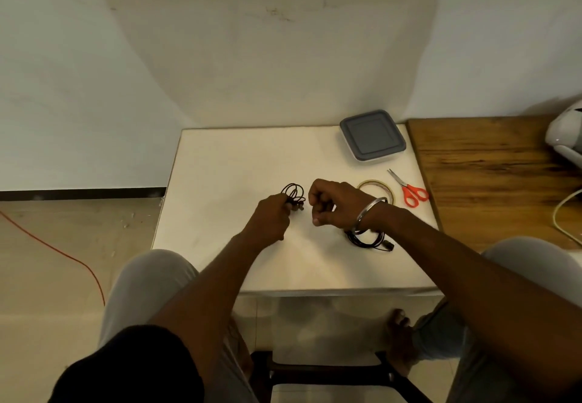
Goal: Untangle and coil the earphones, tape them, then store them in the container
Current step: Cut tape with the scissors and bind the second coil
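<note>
"I'd keep that pinch tight where the loops cross. Otherwise the coil will likely spring open before any tape goes round it."

"The left hand [272,213] has it. Its fingers are curled round the bottom of the coiled earphones [295,195], and the loops stand clear above the knuckles."

"And the right hand [329,204]?"

"It's balled in a loose fist just beside the coil. I can't tell from here whether a wire end is inside it."

"It'll want the tape roll [376,182] next, I'd guess. That's just behind the wrist, with the orange scissors [412,194] beside it."

"A black earphone set [370,242] lies under that wrist on the white table [236,175]. The container [373,136] sits at the far corner, well apart, with its grey lid on."
</note>
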